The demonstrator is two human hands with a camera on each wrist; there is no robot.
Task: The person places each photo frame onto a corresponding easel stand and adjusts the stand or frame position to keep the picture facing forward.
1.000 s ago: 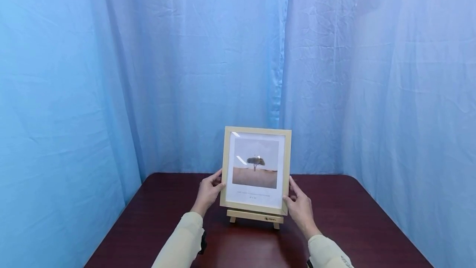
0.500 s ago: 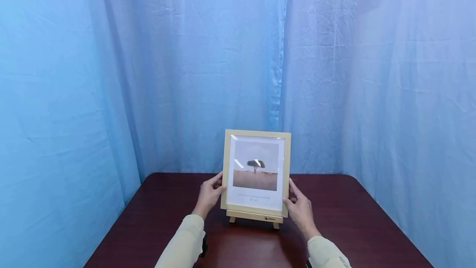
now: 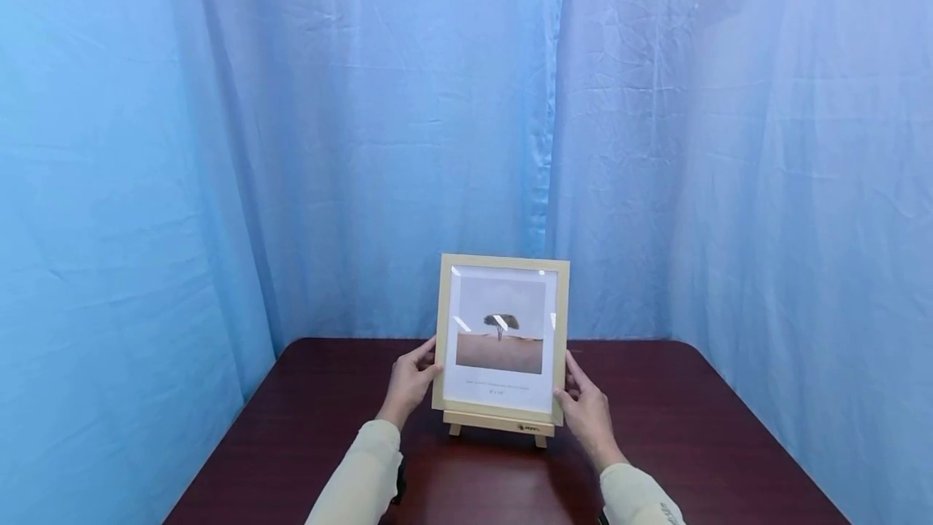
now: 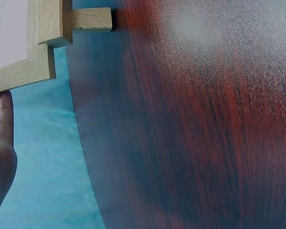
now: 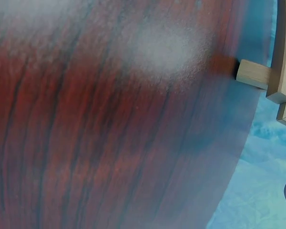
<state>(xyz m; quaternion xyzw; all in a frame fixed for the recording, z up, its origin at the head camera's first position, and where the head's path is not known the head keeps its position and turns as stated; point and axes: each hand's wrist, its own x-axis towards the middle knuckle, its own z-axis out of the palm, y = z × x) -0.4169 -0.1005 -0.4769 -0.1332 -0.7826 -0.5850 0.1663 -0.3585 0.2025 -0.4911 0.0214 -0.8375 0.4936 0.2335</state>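
A light wood picture frame [image 3: 503, 258] with a print of a lone tree under its glass leans back on a small wooden easel [image 3: 499, 423]. On its left edge, low down, my left hand [image 3: 410, 383] pinches it, thumb at the front and fingers reaching behind. My right hand [image 3: 586, 407] grips the opposite edge the same way. The left wrist view catches the frame's lower corner [image 4: 38, 69] close by the easel ledge [image 4: 55, 21]. In the right wrist view the ledge [image 5: 284, 67] and one easel leg [image 5: 252, 74] stand at the right border.
The easel's feet stand on a dark red wood-grain table [image 3: 656, 428] with rounded far corners. Light blue curtains [image 3: 408, 144] hang behind it and along both sides. Bright reflections lie on the glossy tabletop.
Compared with one second ago, the picture frame has come down slightly, and its bottom edge now meets the easel ledge. Both hands went down with it; the last half second shows hardly any movement.
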